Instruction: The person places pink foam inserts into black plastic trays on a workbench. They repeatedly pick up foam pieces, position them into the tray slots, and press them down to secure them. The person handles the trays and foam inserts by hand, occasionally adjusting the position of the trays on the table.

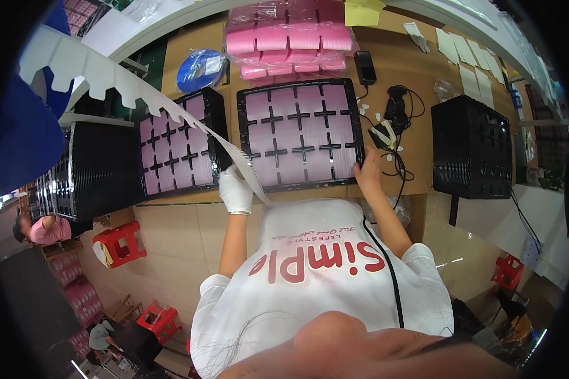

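Observation:
In front of me lies a black tray filled with rows of pale pink pieces, divided by black cross-shaped separators. Bare and curled at its lower right edge, my right hand has the thumb on the rim. My left hand, in a white glove, is closed at the tray's lower left corner; what its fingers hold is hidden. A long white toothed strip runs from the upper left down past this hand, its end near my shirt. Left of it, a second black tray holds similar pink pieces.
Black stacks stand at the left and right. Behind the tray are a plastic-wrapped pink bundle and a blue roll. Black cables and white paper slips lie to the right. Red stools stand on the floor.

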`<state>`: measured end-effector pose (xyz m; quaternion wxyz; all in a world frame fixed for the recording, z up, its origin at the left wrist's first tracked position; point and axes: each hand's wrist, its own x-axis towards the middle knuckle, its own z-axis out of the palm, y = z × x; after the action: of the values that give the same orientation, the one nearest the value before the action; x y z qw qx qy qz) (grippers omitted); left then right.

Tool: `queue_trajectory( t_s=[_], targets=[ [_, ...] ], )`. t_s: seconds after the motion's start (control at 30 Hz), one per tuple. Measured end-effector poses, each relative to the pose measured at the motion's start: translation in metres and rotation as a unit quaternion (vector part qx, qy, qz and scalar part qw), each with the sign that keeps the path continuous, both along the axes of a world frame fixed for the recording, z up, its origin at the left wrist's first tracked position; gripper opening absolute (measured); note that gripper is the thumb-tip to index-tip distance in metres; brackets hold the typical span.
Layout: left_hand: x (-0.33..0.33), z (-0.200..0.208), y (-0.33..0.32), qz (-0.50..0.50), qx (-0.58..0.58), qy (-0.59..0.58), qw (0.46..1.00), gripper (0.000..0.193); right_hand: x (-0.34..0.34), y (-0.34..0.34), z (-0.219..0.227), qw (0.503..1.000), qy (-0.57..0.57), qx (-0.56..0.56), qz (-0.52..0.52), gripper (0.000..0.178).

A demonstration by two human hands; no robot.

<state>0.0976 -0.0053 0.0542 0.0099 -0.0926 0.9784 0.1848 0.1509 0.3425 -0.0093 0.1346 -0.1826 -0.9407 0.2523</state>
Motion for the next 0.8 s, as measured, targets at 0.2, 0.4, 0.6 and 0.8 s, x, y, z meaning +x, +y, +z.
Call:
queue_trajectory(
  t_s=[0.2,0.4,0.6,0.8],
  targets=[
    [-0.097,-0.036,0.006,-0.193,-0.008,0.257,0.947,0.032,-0.095,0.01,0.007,0.994,0.09,0.038,0.045,0.048],
    [-0.144,-0.06,0.041,-0.301,-0.229,0.101,0.92,0.054,-0.157,0.011,-0.017,0.949,-0.035,0.23,0.215,0.053],
    [-0.148,-0.058,0.048,-0.294,-0.217,0.091,0.927,0.051,-0.168,0.018,-0.023,0.948,-0.012,0.216,0.232,0.053],
    [-0.109,-0.026,0.037,-0.309,-0.138,0.179,0.924,0.045,-0.106,0.024,0.01,0.964,0.06,0.124,0.229,0.051]
  ],
)
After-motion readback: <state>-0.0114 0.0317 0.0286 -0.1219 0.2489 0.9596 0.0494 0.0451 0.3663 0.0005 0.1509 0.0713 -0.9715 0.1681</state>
